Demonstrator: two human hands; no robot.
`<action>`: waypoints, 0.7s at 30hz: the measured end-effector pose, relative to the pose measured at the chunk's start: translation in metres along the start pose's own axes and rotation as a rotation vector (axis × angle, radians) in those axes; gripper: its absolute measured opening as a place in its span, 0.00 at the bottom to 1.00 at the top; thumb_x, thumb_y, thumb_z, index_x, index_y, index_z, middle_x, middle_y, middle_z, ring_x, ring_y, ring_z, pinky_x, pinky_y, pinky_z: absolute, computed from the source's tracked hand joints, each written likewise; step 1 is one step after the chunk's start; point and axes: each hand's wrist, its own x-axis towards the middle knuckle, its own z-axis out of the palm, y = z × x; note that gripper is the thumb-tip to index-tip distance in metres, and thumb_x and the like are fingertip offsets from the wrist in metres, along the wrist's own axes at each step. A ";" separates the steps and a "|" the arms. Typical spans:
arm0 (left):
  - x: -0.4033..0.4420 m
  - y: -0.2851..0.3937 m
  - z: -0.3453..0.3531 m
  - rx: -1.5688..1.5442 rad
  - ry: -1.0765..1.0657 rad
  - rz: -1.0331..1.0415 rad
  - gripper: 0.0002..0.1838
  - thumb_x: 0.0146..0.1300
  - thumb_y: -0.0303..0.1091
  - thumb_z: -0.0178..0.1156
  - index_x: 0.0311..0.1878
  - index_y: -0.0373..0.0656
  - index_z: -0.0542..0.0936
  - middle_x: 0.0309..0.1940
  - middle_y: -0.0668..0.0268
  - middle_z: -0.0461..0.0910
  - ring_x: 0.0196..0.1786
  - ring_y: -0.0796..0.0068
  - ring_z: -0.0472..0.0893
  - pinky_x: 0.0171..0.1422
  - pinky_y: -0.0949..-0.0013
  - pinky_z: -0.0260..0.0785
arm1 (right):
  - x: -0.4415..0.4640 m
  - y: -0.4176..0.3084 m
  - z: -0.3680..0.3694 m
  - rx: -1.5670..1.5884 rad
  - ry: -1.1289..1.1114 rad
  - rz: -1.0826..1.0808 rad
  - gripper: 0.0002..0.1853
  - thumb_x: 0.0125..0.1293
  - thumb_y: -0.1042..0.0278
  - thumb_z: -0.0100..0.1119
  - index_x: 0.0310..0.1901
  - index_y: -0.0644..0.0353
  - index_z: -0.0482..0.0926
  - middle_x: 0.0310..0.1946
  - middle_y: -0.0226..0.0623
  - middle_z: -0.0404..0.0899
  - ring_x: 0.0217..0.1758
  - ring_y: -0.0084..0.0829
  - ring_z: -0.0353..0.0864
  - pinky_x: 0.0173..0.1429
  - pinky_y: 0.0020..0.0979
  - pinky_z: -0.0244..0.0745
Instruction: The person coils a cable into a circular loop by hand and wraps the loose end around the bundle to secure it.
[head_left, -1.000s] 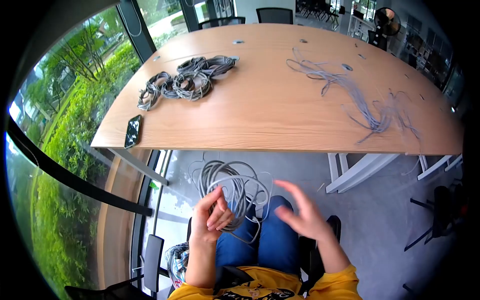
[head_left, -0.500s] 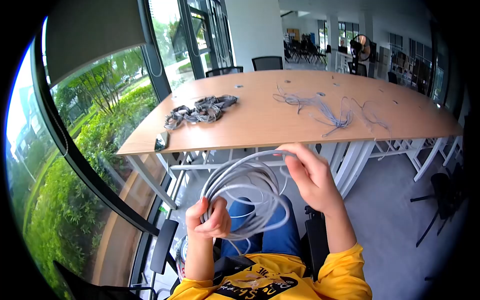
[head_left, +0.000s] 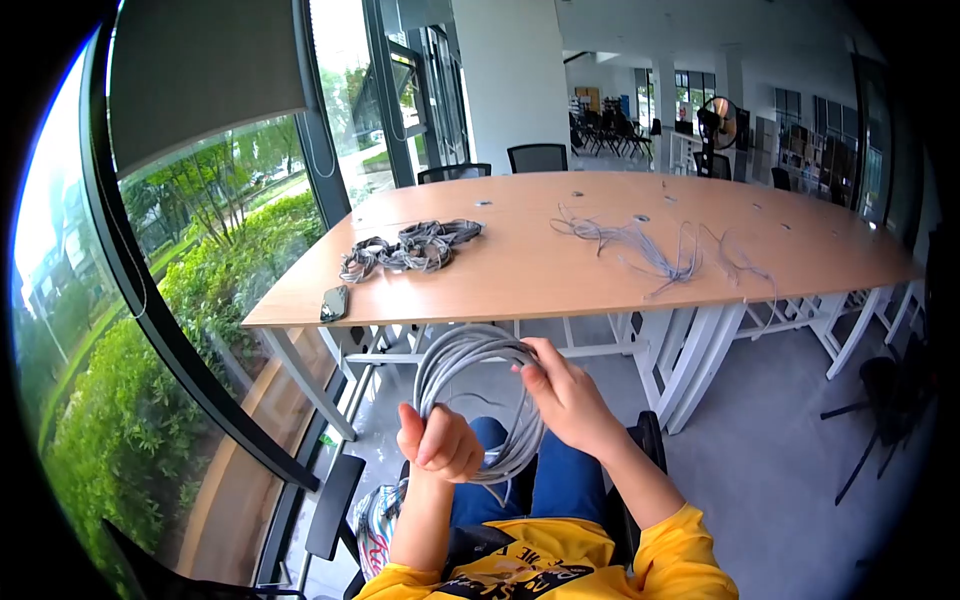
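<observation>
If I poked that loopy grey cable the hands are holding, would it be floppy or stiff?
The grey cable would probably bend but spring back, since its loops look round between the left hand and right hand. It might spread if dropped, as I see no tie.

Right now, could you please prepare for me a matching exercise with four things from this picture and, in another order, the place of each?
1. Phone
2. Single cable coil
3. Loose cable strands
4. Group of cable coils

A. In the left hand
B. Right part of the table
C. Left part, near the front edge
D. Left part, farther back

Pairs: 1-C; 2-A; 3-B; 4-D
</observation>
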 end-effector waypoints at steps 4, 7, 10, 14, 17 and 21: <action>-0.002 0.000 -0.007 -0.022 -0.018 0.001 0.28 0.62 0.56 0.33 0.21 0.40 0.65 0.04 0.76 0.53 0.04 0.88 0.51 0.08 0.83 0.39 | -0.005 -0.002 -0.004 0.477 -0.172 0.277 0.19 0.66 0.52 0.33 0.41 0.62 0.66 0.22 0.32 0.72 0.21 0.18 0.61 0.27 0.21 0.60; 0.000 0.003 -0.008 -0.018 0.015 0.005 0.27 0.62 0.55 0.33 0.23 0.38 0.64 0.04 0.76 0.53 0.04 0.87 0.50 0.08 0.82 0.39 | -0.004 -0.002 -0.009 0.555 -0.138 0.274 0.21 0.67 0.55 0.31 0.32 0.64 0.68 0.18 0.30 0.72 0.19 0.16 0.60 0.27 0.19 0.57; 0.002 0.004 -0.008 0.046 0.059 -0.018 0.27 0.62 0.55 0.33 0.29 0.36 0.64 0.04 0.78 0.51 0.04 0.87 0.49 0.08 0.82 0.39 | -0.006 -0.003 -0.013 0.579 -0.116 0.324 0.19 0.66 0.57 0.36 0.28 0.65 0.66 0.16 0.37 0.70 0.19 0.24 0.70 0.27 0.24 0.63; -0.001 -0.008 -0.015 0.040 0.112 -0.053 0.26 0.62 0.57 0.32 0.26 0.42 0.62 0.05 0.75 0.52 0.05 0.87 0.50 0.09 0.82 0.37 | -0.009 0.008 -0.004 0.901 -0.078 0.417 0.24 0.67 0.52 0.28 0.26 0.65 0.67 0.16 0.34 0.70 0.23 0.19 0.67 0.32 0.20 0.61; 0.000 -0.013 -0.022 0.003 0.090 -0.060 0.25 0.62 0.57 0.32 0.26 0.42 0.62 0.04 0.76 0.52 0.05 0.88 0.50 0.09 0.83 0.37 | -0.010 0.008 -0.007 1.191 -0.064 0.535 0.27 0.65 0.47 0.29 0.25 0.64 0.66 0.10 0.29 0.63 0.13 0.19 0.62 0.20 0.20 0.59; 0.001 -0.016 -0.021 0.041 0.273 -0.044 0.27 0.60 0.59 0.31 0.30 0.41 0.61 0.03 0.78 0.53 0.03 0.88 0.49 0.08 0.84 0.38 | -0.006 0.006 -0.013 1.334 -0.099 0.693 0.26 0.63 0.45 0.37 0.20 0.61 0.64 0.05 0.23 0.55 0.04 0.14 0.51 0.09 0.17 0.48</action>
